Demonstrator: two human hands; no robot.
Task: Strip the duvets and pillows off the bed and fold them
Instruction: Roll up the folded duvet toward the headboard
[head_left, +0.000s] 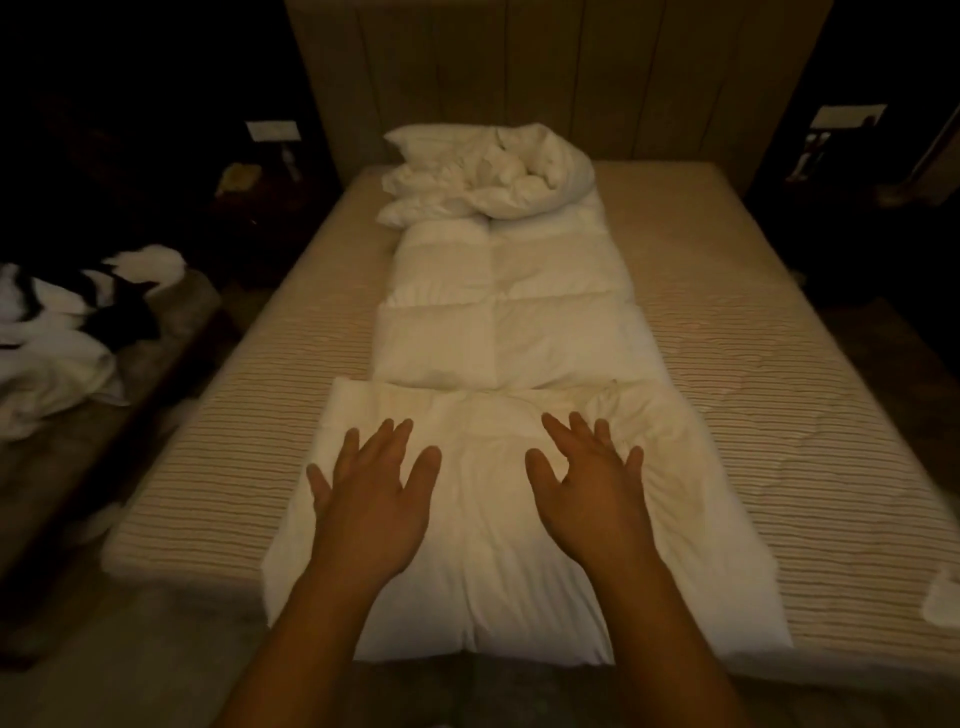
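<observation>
A white quilted duvet (498, 322) lies folded into a long narrow strip down the middle of the striped mattress (779, 415). Its near end is doubled over into a thicker fold at the foot of the bed. My left hand (371, 499) and my right hand (592, 493) are both spread flat, fingers apart, over that near fold, holding nothing. At the head of the bed a crumpled white heap of bedding (498, 176) rests against the padded headboard (561, 78), on the far end of the strip.
A pile of white and dark linen (67, 332) lies on a low bench left of the bed. Dark nightstands (249, 182) flank the headboard on both sides. A small white item (943, 597) sits at the mattress's right edge.
</observation>
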